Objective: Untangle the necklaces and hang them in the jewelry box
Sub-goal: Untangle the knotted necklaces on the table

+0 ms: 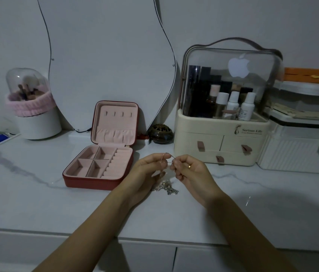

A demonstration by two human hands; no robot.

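two hands pinch a thin chain above a marble-look counter.

the left hand and right hand each pinch the necklaces at the top with curled fingers, and the tangled rest hangs down to the counter between the wrists. the red jewelry box sits open just left of the hands, its pink lid upright. a cream cosmetics organizer stands behind on the right.

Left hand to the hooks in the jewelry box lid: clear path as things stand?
Probably yes. The jewelry box stands open just left of the left hand, nothing between them. But both it and the right hand pinch a thin chain, so it is occupied.
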